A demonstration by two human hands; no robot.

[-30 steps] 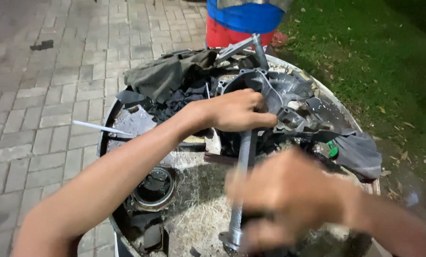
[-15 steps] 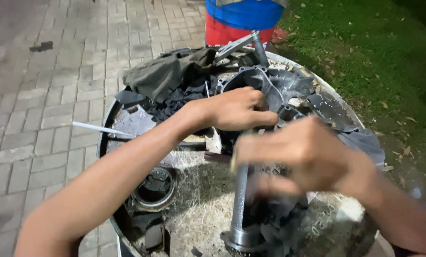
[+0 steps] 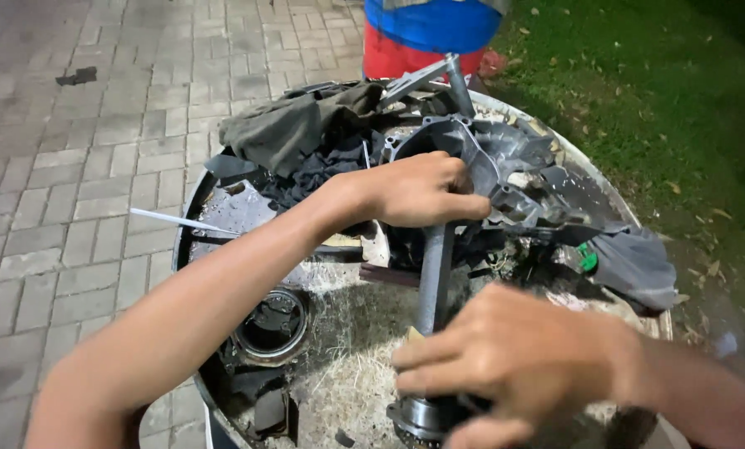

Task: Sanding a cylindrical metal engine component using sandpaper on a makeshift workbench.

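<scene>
**Shaft steadied at both ends over a cluttered round desk**

Over the round metal desk, a grey steel shaft is held nearly upright between two hands. The left hand is closed around the upper part of the shaft, where it meets the dark engine casing; the grip there appears meant to keep shaft and casing from shifting against each other. The right hand is wrapped over the lower end, its fingers together and curled down around the shaft just above the toothed gear at the bottom. With one hand high and one low, the shaft is judged to be kept in line rather than left to lean.

The casing is propped on the far half of the desk, tilted toward the camera, so that its open side can be reached. Dark rags are bunched behind and left of it, and a grey cloth lies at the right edge, probably as padding and for wiping. A round bearing ring lies near the left forearm, well apart from the shaft. A thin white stick rests across the left rim. A person in red and blue clothing stands beyond the desk, between paving and grass.
</scene>
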